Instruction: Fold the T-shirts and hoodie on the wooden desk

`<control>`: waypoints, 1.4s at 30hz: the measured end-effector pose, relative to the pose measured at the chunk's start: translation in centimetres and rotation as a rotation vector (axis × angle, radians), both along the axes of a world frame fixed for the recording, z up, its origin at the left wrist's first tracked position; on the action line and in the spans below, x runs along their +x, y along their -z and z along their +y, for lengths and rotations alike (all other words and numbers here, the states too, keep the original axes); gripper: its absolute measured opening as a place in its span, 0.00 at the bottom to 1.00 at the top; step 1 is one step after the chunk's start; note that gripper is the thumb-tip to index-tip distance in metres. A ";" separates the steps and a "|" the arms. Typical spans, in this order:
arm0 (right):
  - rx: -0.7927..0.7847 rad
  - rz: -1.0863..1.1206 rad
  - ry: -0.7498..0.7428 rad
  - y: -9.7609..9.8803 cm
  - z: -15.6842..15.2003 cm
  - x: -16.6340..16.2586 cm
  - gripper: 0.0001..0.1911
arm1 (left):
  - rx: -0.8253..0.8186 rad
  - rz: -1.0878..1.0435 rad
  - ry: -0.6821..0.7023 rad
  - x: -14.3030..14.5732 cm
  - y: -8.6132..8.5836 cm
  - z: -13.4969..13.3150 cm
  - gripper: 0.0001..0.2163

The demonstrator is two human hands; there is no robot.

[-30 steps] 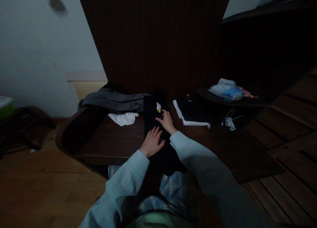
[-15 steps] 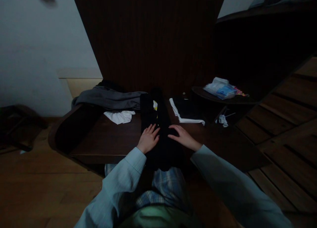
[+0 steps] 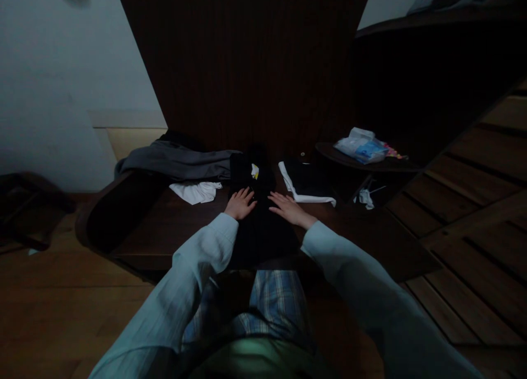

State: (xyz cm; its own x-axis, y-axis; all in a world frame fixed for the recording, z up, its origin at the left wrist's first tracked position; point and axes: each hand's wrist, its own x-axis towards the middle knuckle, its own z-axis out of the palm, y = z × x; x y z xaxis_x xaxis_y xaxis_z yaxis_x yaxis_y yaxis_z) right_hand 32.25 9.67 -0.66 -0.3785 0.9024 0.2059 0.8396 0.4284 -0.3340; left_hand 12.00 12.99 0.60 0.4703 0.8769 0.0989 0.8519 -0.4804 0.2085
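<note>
A black garment [image 3: 263, 236] lies stretched lengthwise over the dark wooden tabletop [image 3: 164, 225], its near end at the front edge by my legs. Its exact kind is hard to tell in the dim light. A small white and yellow patch [image 3: 254, 171] shows near its far end. My left hand [image 3: 241, 203] rests flat on the garment's left side, fingers spread. On the right side, my right hand [image 3: 290, 208] also lies with its fingers stretched out. Beyond my right hand is a folded black garment with a white edge [image 3: 308, 198].
A grey garment [image 3: 181, 162] is heaped at the back left, with a crumpled white cloth [image 3: 197, 192] before it. A plastic package [image 3: 364, 147] sits on a small rounded shelf [image 3: 329, 151] at right. Wooden slats [image 3: 473, 258] stand far right.
Both hands have slid away from me along the black garment, and the right hand has flattened. The garment's far part now looks wider and its yellow strip shows less.
</note>
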 end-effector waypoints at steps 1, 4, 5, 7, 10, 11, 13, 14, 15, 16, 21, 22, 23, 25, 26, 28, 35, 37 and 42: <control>0.022 0.023 0.018 -0.1 0.5 -0.2 0.21 | 0.015 -0.010 0.003 -0.1 -0.1 0.6 0.20; 0.134 0.102 0.055 -0.4 0.9 -0.5 0.19 | 0.134 -0.087 0.043 -0.5 -0.6 1.4 0.17; 0.171 0.136 0.051 -0.5 0.7 -0.5 0.17 | 0.181 -0.116 0.060 -0.6 -0.7 1.3 0.16; 0.217 0.212 0.031 -0.7 -0.2 -0.3 0.14 | 0.230 -0.136 0.097 -1.0 -1.0 0.8 0.11; 0.223 0.314 0.000 -0.9 -2.5 0.0 0.11 | 0.208 -0.093 0.120 -1.6 -1.0 -0.1 0.08; 0.222 0.339 -0.007 -1.0 -3.5 0.0 0.11 | 0.206 -0.085 0.117 -1.8 -1.0 -0.4 0.08; 0.212 0.378 -0.032 -1.3 -5.7 0.1 0.12 | 0.210 -0.088 0.109 -2.1 -0.9 -0.7 0.10; 0.199 0.391 -0.052 -1.4 -6.9 0.1 0.13 | 0.208 -0.092 0.117 -2.2 -0.7 -0.9 0.11; 0.175 0.397 -0.082 -1.4 -8.1 0.1 0.14 | 0.205 -0.097 0.134 -2.3 -0.6 -1.0 0.12; 0.144 0.391 -0.117 -1.4 -9.1 0.1 0.17 | 0.203 -0.102 0.155 -2.4 -0.4 -1.1 0.13; 0.072 0.285 -0.175 -0.2 -12.3 0.2 0.24 | 0.208 -0.155 0.202 -2.9 -0.1 -1.8 0.17; 0.079 0.282 -0.163 0.1 -12.4 0.2 0.21 | 0.216 -0.185 0.209 -3.0 -0.3 -1.9 0.16; 0.082 0.290 -0.152 0.3 -12.4 0.2 0.19 | 0.222 -0.222 0.220 -3.1 -0.6 -2.2 0.15; 0.074 0.323 -0.146 0.4 -12.2 0.1 0.14 | 0.211 -0.291 0.259 -3.2 -1.5 -2.9 0.14; 0.070 0.341 -0.143 0.4 -12.1 0.0 0.12 | 0.189 -0.313 0.295 -3.1 -1.9 -3.3 0.14; 0.075 0.367 -0.132 0.3 -11.9 0.0 0.10 | 0.125 -0.311 0.419 -2.6 -2.8 -4.5 0.18; 0.093 0.386 -0.095 0.5 -11.9 -0.4 0.07 | 0.057 -0.046 0.754 -0.3 -3.5 -7.5 0.17; 0.104 0.403 -0.076 0.5 -12.0 -0.7 0.05 | 0.085 -0.053 0.732 -0.2 -3.5 -7.5 0.11; 0.079 0.472 -0.050 0.0 -12.4 -0.7 0.05 | 0.173 -0.350 0.635 -1.1 -2.7 -7.1 0.06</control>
